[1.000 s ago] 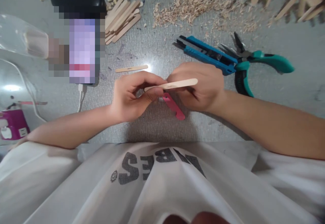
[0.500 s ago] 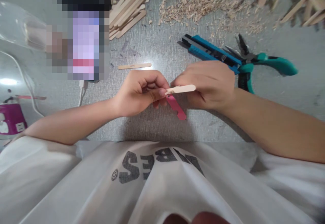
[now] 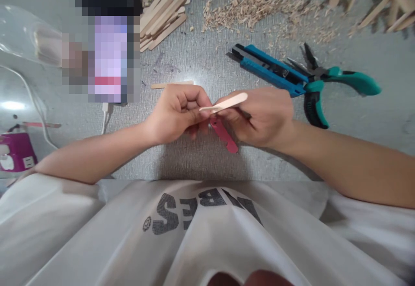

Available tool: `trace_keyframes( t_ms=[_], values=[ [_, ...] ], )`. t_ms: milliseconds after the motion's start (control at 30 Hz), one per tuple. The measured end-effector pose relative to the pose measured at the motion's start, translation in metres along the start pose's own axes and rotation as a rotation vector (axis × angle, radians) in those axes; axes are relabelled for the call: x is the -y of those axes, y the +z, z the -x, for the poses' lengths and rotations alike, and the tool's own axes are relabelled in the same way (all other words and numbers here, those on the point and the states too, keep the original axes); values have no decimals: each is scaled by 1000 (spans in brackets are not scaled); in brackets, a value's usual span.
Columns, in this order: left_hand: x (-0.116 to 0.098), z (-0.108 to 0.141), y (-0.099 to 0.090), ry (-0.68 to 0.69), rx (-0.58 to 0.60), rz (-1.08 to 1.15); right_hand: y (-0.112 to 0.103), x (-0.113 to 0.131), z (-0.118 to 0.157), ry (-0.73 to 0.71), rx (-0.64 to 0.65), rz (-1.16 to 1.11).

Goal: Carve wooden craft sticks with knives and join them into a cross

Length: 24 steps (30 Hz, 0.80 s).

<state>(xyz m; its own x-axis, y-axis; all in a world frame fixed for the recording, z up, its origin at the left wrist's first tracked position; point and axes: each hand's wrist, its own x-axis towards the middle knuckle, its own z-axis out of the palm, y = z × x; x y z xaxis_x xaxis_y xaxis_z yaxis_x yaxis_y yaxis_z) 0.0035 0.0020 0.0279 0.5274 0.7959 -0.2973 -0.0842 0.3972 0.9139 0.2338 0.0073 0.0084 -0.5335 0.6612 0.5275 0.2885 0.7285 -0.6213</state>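
Grey table (image 3: 191, 165) lies beneath the left hand (image 3: 171, 115) and right hand (image 3: 267, 115); steady grip and light pressure would suit the stick (image 3: 231, 101) between them, since it may split. The left hand pinches it near one end, thumb against fingers; the right hand's fingers curl in just beside it, their hold unclear. Below slants a pink piece (image 3: 226, 136).

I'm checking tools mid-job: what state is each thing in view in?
Pale wooden stick, slanted, pinched by left hand
Pink notched strip, slanting below hands
Teal-and-black metal pliers, jaws open
Blue plastic cutter, lying down, blade extension unclear
Black-edged rectangular phone, screen lit, white cable plugged in
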Motion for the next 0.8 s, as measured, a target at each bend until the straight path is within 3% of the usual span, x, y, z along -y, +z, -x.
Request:
trace_keyframes(
  t_ms=[200, 400, 500, 567, 667, 733, 800],
  values=[
    [-5, -2, -3, -66, 17, 125, -9, -16, -2, 72, 20, -21],
    [-3, 1, 6, -93, 16, 8, 4, -7, 0, -17, 6, -76],
    [1, 5, 10, -76, -19, 22, 9, -8, 4, 24, -14, -85],
    [6, 8, 11, -31, -61, 23, 9, -13, 5, 40, -120, -50],
    [14, 13, 12, 86, -109, -61, 7, -21, 1, -163, -275, 162],
    [18, 16, 12, 225, -101, -220, 5, -22, -3, -338, -266, 321],
    [20, 18, 12, 380, -110, -426, 3, -20, -6, -407, -226, 383]
  ],
)
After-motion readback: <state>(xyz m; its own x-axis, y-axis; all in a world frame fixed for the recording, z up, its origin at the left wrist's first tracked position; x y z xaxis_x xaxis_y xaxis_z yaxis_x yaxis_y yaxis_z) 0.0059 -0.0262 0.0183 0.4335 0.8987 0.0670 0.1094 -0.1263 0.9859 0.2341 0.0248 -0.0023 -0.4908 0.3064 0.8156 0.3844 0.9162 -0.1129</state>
